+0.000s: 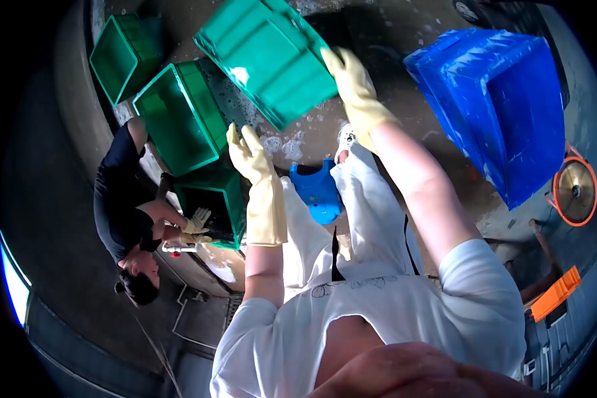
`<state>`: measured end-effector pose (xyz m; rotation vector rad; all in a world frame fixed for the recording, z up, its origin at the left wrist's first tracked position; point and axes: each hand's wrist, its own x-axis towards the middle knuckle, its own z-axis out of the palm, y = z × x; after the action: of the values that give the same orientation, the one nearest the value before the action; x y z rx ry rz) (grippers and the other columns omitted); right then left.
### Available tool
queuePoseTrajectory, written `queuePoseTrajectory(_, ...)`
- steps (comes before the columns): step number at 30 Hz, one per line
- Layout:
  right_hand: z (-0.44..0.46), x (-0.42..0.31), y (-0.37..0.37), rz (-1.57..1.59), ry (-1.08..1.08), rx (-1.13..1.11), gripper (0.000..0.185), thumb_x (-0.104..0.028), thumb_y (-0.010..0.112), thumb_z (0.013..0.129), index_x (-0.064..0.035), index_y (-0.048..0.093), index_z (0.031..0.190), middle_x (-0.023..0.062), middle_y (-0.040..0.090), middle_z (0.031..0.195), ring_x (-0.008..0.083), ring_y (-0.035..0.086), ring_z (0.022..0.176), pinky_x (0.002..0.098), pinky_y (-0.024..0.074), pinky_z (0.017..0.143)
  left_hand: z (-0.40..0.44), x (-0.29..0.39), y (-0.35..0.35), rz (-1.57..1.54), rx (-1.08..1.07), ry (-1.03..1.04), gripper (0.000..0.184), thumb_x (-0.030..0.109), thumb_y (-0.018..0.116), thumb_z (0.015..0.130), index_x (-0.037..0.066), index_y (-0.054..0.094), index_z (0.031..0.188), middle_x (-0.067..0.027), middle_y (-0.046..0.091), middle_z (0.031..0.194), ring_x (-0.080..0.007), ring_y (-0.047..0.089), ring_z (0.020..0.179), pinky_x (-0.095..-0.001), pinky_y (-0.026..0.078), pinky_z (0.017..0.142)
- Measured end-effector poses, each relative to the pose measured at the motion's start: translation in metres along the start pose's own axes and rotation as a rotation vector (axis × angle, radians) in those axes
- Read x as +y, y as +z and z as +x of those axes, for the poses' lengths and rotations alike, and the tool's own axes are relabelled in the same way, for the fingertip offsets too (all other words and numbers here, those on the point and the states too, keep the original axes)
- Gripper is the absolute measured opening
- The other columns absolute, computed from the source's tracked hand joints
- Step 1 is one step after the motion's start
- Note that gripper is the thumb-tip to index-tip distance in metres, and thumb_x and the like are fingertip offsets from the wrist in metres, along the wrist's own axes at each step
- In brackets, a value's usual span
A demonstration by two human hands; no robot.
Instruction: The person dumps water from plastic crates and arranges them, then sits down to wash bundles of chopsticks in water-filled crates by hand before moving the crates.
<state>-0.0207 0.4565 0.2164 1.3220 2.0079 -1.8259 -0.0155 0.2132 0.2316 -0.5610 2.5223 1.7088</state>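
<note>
Presently touching green crate (272,63), top centre, with right hand (351,85), cannot tell if clamped; with left hand (251,158) spread left of centre.

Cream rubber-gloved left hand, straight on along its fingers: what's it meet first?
Left hand likely meets the large green ribbed plastic crate, the one at the cream-gloved right hand's fingers. Hedge: depth is unclear from this single view, so it might pass under.

The top edge cuts off the ribbed green crate (272,66) at twelve o'clock. Toward nine, shadow hides the floor of another green crate (233,199). At five, the shirt print (371,283) is too faint to make out.
</note>
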Motion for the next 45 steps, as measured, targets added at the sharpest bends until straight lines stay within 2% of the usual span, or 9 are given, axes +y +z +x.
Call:
queuePoseTrajectory(5,-0.073,0.088,-0.036,-0.314,-0.055,-0.254,0.048,-0.051,0.059,0.095,-0.0042,0.068,0.102,0.0176,0.066,0.083,0.0340,0.059,0.075,0.0428,0.0464,0.075,-0.005,-0.050,0.030,0.349,-0.122,0.076,0.044,0.015,0.065,0.097,-0.003,0.051,0.135,-0.0133,0.056,0.128,-0.0192,0.051,0.124,-0.0329,0.040,0.108)
queuePoseTrajectory(6,-0.080,0.121,-0.024,-0.296,-0.225,-0.063,0.047,-0.050,0.059,0.095,-0.0040,0.067,0.105,0.0168,0.066,0.086,0.0323,0.059,0.077,0.0420,0.0465,0.076,-0.010,-0.053,0.040,-0.363,0.086,-0.230,0.048,0.017,0.067,0.096,-0.001,0.049,0.137,-0.0145,0.053,0.132,-0.0200,0.049,0.128,-0.0344,0.040,0.109)
queuePoseTrajectory(8,-0.089,0.149,-0.015,-0.266,-0.402,0.130,0.047,-0.048,0.060,0.095,-0.0038,0.066,0.109,0.0161,0.067,0.089,0.0306,0.059,0.079,0.0411,0.0465,0.076,-0.009,-0.129,0.040,-0.469,0.095,-0.093,0.061,0.022,0.073,0.090,0.001,0.044,0.140,-0.0193,0.048,0.140,-0.0277,0.043,0.135,-0.0429,0.041,0.110)
queuePoseTrajectory(10,-0.101,0.135,-0.024,-0.157,-0.205,-0.174,0.054,-0.051,0.062,0.092,-0.0008,0.064,0.111,0.0202,0.069,0.096,0.0347,0.064,0.084,0.0433,0.0478,0.079,-0.014,-0.140,0.026,0.616,-0.130,0.468,0.062,0.024,0.070,0.092,0.006,0.040,0.144,-0.0197,0.044,0.146,-0.0325,0.039,0.138,-0.0426,0.037,0.113)
queuePoseTrajectory(16,-0.110,0.092,-0.028,-0.098,-0.024,-0.166,0.049,-0.043,0.069,0.091,0.0002,0.066,0.115,0.0190,0.071,0.103,0.0276,0.065,0.090,0.0395,0.0491,0.085,-0.014,-0.009,0.029,0.563,-0.393,0.739,0.053,-0.003,0.078,0.076,-0.002,0.051,0.122,-0.0133,0.051,0.121,-0.0311,0.050,0.111,-0.0362,0.041,0.104)
queuePoseTrajectory(22,-0.081,0.067,0.006,-0.276,0.095,-0.060,0.058,-0.056,0.069,0.088,-0.0033,0.070,0.114,0.0091,0.073,0.098,0.0205,0.066,0.089,0.0372,0.0500,0.085,0.028,-0.016,0.008,0.222,-0.275,0.335,0.033,0.013,0.073,0.089,0.002,0.067,0.120,-0.0234,0.056,0.138,-0.0328,0.057,0.126,-0.0346,0.046,0.104)
queuePoseTrajectory(29,-0.041,0.019,0.039,0.295,-0.037,-0.186,0.022,0.001,0.063,0.089,-0.0077,0.061,0.109,-0.0044,0.057,0.087,0.0076,0.053,0.077,0.0253,0.0449,0.074,0.068,-0.028,-0.161,0.287,-0.304,-0.127,0.025,0.025,0.063,0.089,0.002,0.070,0.096,-0.0179,0.067,0.105,-0.0350,0.062,0.103,-0.0373,0.049,0.092)
queuePoseTrajectory(37,0.016,-0.175,0.061,0.005,-0.061,-0.463,0.023,-0.010,0.058,0.091,-0.0101,0.068,0.112,-0.0029,0.064,0.093,0.0120,0.057,0.087,0.0342,0.0444,0.076,-0.049,-0.191,-0.384,1.169,-0.394,-0.073,0.026,0.026,0.059,0.089,0.004,0.072,0.095,-0.0179,0.071,0.091,-0.0386,0.067,0.084,-0.0425,0.053,0.077)
queuePoseTrajectory(45,-0.045,-0.364,0.044,-0.063,-0.130,-0.481,0.030,0.001,0.056,0.085,-0.0014,0.065,0.113,0.0009,0.064,0.091,0.0138,0.062,0.073,0.0282,0.0540,0.068,-0.101,-0.169,-0.371,0.662,-0.101,-0.762,0.043,0.041,0.060,0.091,0.001,0.072,0.102,-0.0226,0.070,0.109,-0.0372,0.061,0.114,-0.0417,0.046,0.097)
